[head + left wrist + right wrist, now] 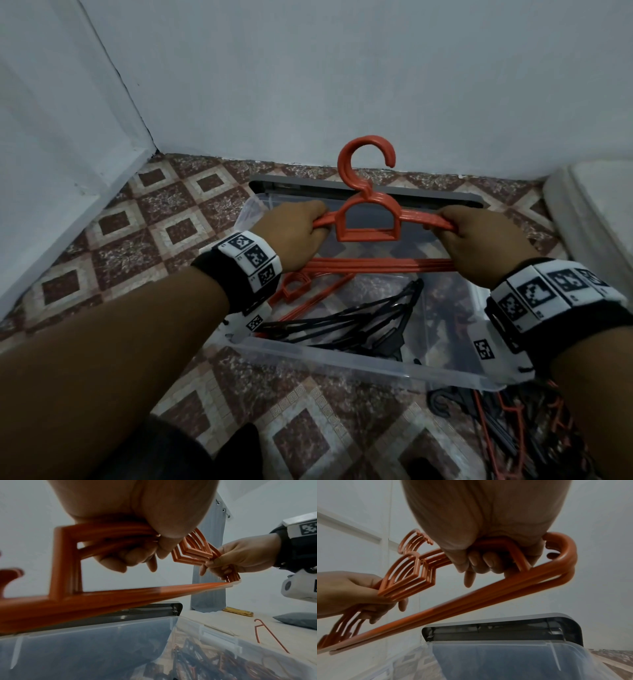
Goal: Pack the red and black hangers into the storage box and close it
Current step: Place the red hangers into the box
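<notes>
A stack of red hangers is held level above the open clear storage box, hooks pointing at the wall. My left hand grips the stack's left arm and my right hand grips its right arm. Inside the box lie black hangers and another red hanger. The box's grey lid stands open against the wall behind it. More black and red hangers lie piled on the floor at the box's near right corner.
The box sits on patterned tile floor in a corner of white walls. A white mattress edge lies to the right. One red hanger rests on the surface right of the box, near a grey pillow.
</notes>
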A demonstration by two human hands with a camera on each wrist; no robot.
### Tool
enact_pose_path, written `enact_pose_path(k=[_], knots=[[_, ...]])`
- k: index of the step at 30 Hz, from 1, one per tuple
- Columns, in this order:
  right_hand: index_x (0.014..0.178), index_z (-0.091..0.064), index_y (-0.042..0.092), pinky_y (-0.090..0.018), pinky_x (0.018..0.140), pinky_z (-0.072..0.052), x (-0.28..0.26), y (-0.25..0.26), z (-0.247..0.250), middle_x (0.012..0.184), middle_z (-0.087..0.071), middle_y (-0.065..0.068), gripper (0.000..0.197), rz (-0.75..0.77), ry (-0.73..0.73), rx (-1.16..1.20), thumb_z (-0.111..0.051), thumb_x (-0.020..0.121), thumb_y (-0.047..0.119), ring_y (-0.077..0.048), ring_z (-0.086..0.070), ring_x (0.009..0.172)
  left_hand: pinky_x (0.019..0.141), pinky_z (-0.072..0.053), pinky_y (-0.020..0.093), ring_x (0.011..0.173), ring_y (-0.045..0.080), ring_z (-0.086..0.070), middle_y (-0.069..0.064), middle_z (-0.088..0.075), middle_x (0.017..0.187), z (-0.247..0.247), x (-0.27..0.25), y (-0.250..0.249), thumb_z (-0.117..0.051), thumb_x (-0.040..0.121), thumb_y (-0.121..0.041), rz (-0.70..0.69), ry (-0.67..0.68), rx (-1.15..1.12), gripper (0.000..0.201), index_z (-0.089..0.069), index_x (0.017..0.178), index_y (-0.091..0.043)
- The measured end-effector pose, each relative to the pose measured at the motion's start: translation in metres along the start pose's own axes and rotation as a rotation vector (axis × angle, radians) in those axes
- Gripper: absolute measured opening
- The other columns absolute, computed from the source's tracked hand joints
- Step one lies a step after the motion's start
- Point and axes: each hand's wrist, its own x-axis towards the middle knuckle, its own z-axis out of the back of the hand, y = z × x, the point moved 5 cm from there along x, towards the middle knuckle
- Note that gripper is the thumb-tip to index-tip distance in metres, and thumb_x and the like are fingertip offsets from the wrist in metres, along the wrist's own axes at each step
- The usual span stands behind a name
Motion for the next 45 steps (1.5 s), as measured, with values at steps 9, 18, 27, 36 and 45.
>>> enact_pose_path(k=[9,18,27,36,45], knots=[[0.132,-0.051,0.030,-0.048,0.095,-0.048,0.000,-0.006,0.029,0.121,-0.057,-0.009,0.063,0.028,-0.322,0.074,-0.062,0.080,0.065,-0.030,-0.057,0.110,0.063,-0.033,0.030,0.076,0.018,-0.055,-0.003,-0.061,0.080,0.041,0.009,0.019,-0.056,0.093,-0.028,0.112,-0.092,-0.039,0.011,-0.061,0.086,-0.022],[0.129,-0.054,0.024,-0.046,0.105,-0.044,-0.001,0.014,0.009,0.124,-0.067,0.000,0.085,-0.218,0.068,1.326,-0.071,0.063,0.074,-0.016,-0.067,0.109,0.053,-0.037,0.027,0.047,0.009,-0.046,-0.009,-0.051,0.051,0.053,0.003,0.029,-0.057,0.088,-0.033,0.279,-0.160,-0.484,0.020,-0.068,0.073,-0.024],[0.077,-0.067,0.015,-0.042,0.081,-0.054,-0.032,0.103,0.075,0.073,-0.068,-0.005,0.039,0.406,0.080,1.793,-0.065,0.071,0.053,-0.028,-0.067,0.078,0.046,-0.019,0.024,0.044,0.011,-0.024,0.001,-0.028,0.054,0.001,-0.005,-0.037,-0.051,0.098,-0.021,0.254,0.399,-1.226,0.028,-0.057,0.073,-0.012],[0.052,-0.034,0.017,-0.032,0.053,-0.036,-0.037,0.132,0.070,0.042,-0.022,0.000,0.049,0.449,0.220,1.637,-0.037,0.087,0.051,-0.014,-0.022,0.038,0.068,-0.052,0.015,0.073,0.013,-0.065,0.012,-0.071,0.090,-0.004,-0.001,-0.050,-0.059,0.096,-0.030,0.129,0.338,-0.813,0.019,-0.071,0.100,-0.015],[0.063,-0.061,0.028,-0.019,0.052,-0.044,0.024,0.082,-0.001,0.050,-0.057,0.005,0.052,0.227,0.036,0.601,-0.048,0.087,0.072,-0.009,-0.055,0.046,0.077,-0.053,0.036,0.083,0.020,-0.065,0.001,-0.069,0.088,0.102,-0.004,0.033,-0.047,0.094,-0.058,0.356,-0.518,-0.254,0.042,-0.063,0.096,-0.019]])
